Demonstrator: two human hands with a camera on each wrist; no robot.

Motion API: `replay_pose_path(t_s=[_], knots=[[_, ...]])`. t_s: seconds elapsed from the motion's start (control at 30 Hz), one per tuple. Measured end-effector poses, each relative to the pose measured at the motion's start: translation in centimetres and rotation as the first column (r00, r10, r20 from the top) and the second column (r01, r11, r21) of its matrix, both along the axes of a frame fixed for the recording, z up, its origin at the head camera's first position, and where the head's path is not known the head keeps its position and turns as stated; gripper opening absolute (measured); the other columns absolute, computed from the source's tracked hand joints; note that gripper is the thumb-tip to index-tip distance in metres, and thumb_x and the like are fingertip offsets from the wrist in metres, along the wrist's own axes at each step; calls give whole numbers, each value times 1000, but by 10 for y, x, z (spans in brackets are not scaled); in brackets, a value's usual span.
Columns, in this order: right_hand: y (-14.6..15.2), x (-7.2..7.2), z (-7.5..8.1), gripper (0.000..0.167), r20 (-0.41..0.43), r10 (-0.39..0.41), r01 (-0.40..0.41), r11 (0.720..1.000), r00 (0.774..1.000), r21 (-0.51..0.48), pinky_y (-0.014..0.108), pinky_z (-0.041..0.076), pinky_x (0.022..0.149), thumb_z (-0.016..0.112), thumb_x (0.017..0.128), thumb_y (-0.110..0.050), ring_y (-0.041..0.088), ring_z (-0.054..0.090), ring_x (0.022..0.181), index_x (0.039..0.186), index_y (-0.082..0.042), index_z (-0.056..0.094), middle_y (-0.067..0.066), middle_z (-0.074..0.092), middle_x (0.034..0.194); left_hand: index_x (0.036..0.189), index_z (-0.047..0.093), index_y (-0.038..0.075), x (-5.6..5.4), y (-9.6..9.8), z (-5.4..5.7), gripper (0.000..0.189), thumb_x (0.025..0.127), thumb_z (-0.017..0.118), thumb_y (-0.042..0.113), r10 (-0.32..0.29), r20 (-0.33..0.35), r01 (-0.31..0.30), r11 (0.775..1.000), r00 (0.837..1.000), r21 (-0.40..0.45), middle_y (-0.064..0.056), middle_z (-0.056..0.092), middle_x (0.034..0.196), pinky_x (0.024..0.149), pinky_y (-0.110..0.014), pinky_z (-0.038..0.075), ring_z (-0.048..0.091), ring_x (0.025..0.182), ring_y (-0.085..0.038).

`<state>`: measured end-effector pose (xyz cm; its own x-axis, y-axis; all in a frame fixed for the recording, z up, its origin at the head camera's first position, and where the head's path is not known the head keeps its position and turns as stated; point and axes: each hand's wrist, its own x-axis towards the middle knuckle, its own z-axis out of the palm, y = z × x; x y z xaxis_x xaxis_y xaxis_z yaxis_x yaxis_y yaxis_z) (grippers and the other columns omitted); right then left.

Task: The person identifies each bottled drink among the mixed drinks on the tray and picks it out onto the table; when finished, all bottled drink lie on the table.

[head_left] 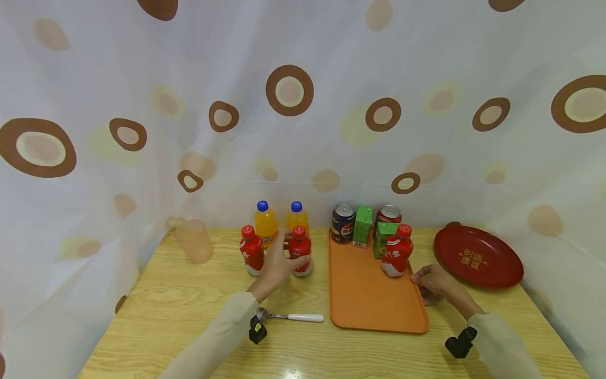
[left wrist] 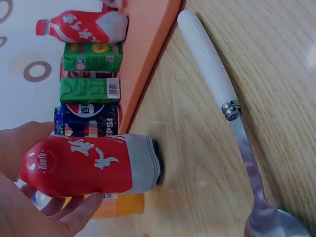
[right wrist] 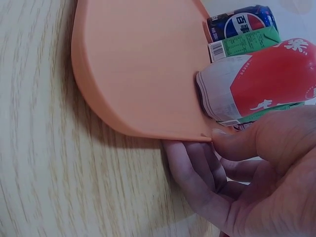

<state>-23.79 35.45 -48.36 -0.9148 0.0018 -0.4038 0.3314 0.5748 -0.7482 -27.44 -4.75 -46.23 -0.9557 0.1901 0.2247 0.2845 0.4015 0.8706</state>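
Observation:
My left hand (head_left: pixel 276 266) spreads around the upper part of a red bottle (left wrist: pixel 94 168) standing on the table. In the left wrist view the thumb is straight along one side and the fingers lie at the other; no firm grip shows. My right hand (head_left: pixel 435 284) pinches the right rim of the orange tray (head_left: pixel 374 300), thumb on the edge and fingers below. On the tray stand another red bottle (head_left: pixel 397 252), two green drink cartons (head_left: pixel 362 223), a dark blue Pepsi can (head_left: pixel 343 223) and a red can (head_left: pixel 389 213).
Two orange drink bottles (head_left: pixel 266 223) with blue caps stand behind a further red bottle (head_left: pixel 251 250) on the left. A white-handled spoon (head_left: pixel 303 317) lies in front. A translucent cup (head_left: pixel 194 242) is at the back left, a dark red plate (head_left: pixel 497 268) at the right.

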Motion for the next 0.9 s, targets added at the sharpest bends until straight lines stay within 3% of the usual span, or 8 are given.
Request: replay_pose_path(t_s=[0.13,0.23,0.3,0.4,0.5,0.63,0.77,0.9], knots=[[2,0,-1,25,-10,2,-2,1000,1000,0,33,63,61,54,108,-11,15,66,67,107,13,60,8,66,81,144,46,5,5,4,6,67,90,83,17,31,-44,-31,1000,999,1,-20,52,144,105,-58,52,52,132,-40],[3,0,-1,25,-14,0,0,1000,1000,2,33,63,61,54,108,-11,15,67,67,107,13,60,9,66,82,145,46,4,7,8,12,66,91,82,18,77,-153,-78,997,985,2,-21,50,145,108,-61,49,51,133,-42],[3,1,-1,25,-16,4,-4,1000,1000,0,33,63,61,55,108,-11,14,67,67,107,13,61,8,66,82,143,49,4,9,12,17,60,92,80,17,118,-256,-117,993,960,17,-21,51,144,109,-61,48,52,132,-41],[3,1,-1,24,-20,7,-7,1000,1000,-4,33,63,60,55,108,-11,14,66,67,105,12,61,8,66,81,136,55,4,9,18,23,48,94,78,12,156,-402,-141,988,902,66,-20,53,140,111,-56,48,53,131,-36],[3,2,0,23,-20,4,-5,1000,1000,-7,33,63,60,54,108,-10,14,66,67,105,12,61,8,66,81,130,59,4,9,28,31,40,94,76,7,137,-492,-91,989,860,116,-21,53,139,114,-50,48,52,132,-33],[3,2,1,24,-19,1,-1,1000,1000,-11,33,63,60,54,108,-9,14,66,67,107,14,60,9,66,81,127,60,2,7,44,40,36,94,75,4,95,-557,-23,991,825,134,-22,54,138,115,-48,47,53,133,-34],[2,1,0,24,-25,4,-4,1000,1000,-24,34,64,60,54,108,-9,14,67,67,108,15,59,10,66,81,126,61,3,0,62,42,37,93,77,5,75,-581,-5,993,811,122,-18,57,134,111,-48,49,56,128,-33],[4,0,-4,24,-28,7,-7,1000,1000,-12,33,63,59,54,108,-10,14,66,65,105,13,61,9,65,79,130,59,5,-5,85,41,40,94,77,8,0,-561,51,996,828,76,-14,56,133,100,-41,56,58,122,-29]])
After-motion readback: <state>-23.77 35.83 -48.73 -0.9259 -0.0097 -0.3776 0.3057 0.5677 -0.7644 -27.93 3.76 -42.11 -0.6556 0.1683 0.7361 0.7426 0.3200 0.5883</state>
